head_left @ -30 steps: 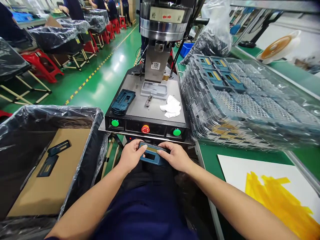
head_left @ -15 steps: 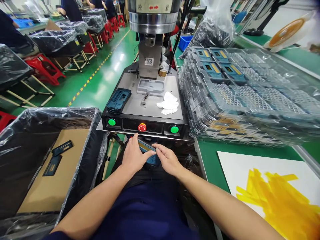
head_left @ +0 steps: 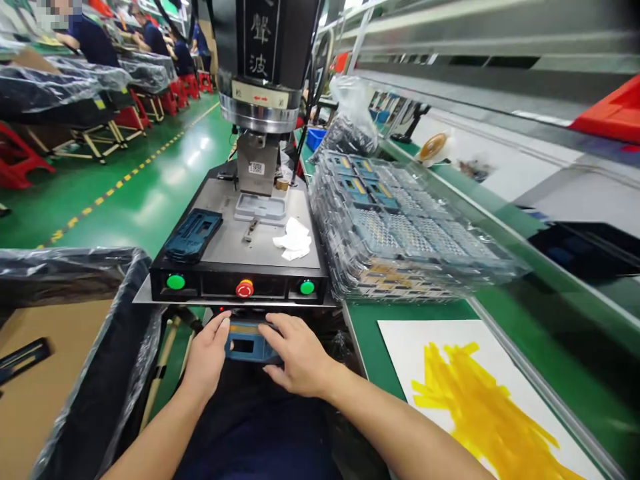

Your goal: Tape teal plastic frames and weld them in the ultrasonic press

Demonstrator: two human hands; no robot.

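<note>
Below the front edge of the machine (head_left: 240, 283), a blue rectangular casing (head_left: 250, 348) with a dark window and a yellowish strip is held between both hands. My left hand (head_left: 207, 353) grips its left end, thumb on the upper edge. On the right end, my right hand (head_left: 295, 353) holds it with fingers over the top and thumb below. Dark blue casings (head_left: 193, 235) lie on the left of the machine's metal plate. A grey fixture (head_left: 261, 208) sits under the metal horn (head_left: 256, 163), with crumpled white tissue (head_left: 293, 239) to its right.
Stacked clear trays (head_left: 410, 227) with blue casings stand right of the machine. Yellow strips (head_left: 470, 400) lie on a white sheet (head_left: 400, 340). A plastic-lined bin (head_left: 125, 293) is at the left, holding a dark part (head_left: 25, 360). People sit working in the far left background.
The view has swung right and up. The blue casing has turned level, its window now showing, and my right hand has spread over its right end.
</note>
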